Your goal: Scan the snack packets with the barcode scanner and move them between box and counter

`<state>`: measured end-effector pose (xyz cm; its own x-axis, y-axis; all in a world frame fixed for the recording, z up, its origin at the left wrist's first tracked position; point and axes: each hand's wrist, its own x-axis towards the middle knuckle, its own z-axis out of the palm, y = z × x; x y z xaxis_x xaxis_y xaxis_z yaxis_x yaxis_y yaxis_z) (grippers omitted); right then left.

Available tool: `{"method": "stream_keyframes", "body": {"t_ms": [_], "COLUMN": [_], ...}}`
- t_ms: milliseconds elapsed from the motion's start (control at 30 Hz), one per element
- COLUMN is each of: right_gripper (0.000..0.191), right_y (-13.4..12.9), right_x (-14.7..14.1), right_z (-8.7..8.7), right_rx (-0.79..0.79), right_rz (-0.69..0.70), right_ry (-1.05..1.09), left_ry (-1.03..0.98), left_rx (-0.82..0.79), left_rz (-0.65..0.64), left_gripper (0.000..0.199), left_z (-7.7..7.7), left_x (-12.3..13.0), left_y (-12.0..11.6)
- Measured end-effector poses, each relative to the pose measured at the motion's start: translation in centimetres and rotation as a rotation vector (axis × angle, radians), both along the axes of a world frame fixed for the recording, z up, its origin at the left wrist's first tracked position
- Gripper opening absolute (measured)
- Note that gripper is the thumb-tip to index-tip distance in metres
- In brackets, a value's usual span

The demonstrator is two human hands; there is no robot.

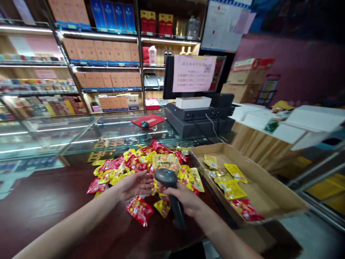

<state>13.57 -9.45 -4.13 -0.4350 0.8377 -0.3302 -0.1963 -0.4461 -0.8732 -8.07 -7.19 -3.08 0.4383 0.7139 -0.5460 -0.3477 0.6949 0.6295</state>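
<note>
The right hand wraps its fingers around a barcode scanner at the near side of piled snack packets. The left hand is close by, fingers loosely spread; a cardboard box to the right holds more.

Scanner: grip partly covered by right hand, lower centre
Packets: small print unreadable, mid-frame
Monitor: largely covered by pink notice, upper centre
Forearms: cut off at bottom edge

The right hand grips a black pistol-shaped plastic scanner; shiny red and yellow packets lie beyond the spread left hand.
</note>
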Motion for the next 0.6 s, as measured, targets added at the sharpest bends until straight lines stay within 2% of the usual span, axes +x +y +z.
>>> {"method": "stream_keyframes", "body": {"t_ms": [67, 133, 267, 367, 433, 533, 600], "right_gripper": [0.023, 0.024, 0.027, 0.027, 0.026, 0.024, 0.023], "right_y": [-0.2, -0.3, -0.2, 0.2, 0.4, 0.3, 0.0], "right_x": [-1.9, -3.2, -4.7, -5.3, -5.6, -5.8, -5.9], "right_z": [-1.0, -1.7, -2.3, -2.8, -3.2, -3.3, -3.0], "right_rx": [0.047, 0.072, -0.038, -0.076, -0.099, -0.149, -0.162], "right_rz": [0.061, 0.096, 0.097, 0.114, 0.161, 0.214, 0.196], "right_ry": [-0.073, -0.124, -0.145, -0.136, -0.128, -0.096, -0.051], "left_ry": [0.051, 0.114, 0.191, 0.192, 0.19, 0.201, 0.213], "left_rx": [-0.01, -0.009, -0.052, -0.088, -0.091, -0.072, -0.039], "left_rz": [0.032, 0.01, -0.112, -0.089, -0.065, -0.052, -0.046], "left_gripper": [0.03, 0.033, 0.042, 0.048, 0.053, 0.057, 0.056], "left_z": [-0.5, -1.2, -3.3, -4.6, -5.0, -4.7, -4.2], "left_x": [-2.2, -3.8, -5.3, -5.2, -4.8, -4.3, -4.1], "left_y": [-2.3, -4.5, -7.7, -8.5, -8.4, -7.9, -7.7]}}
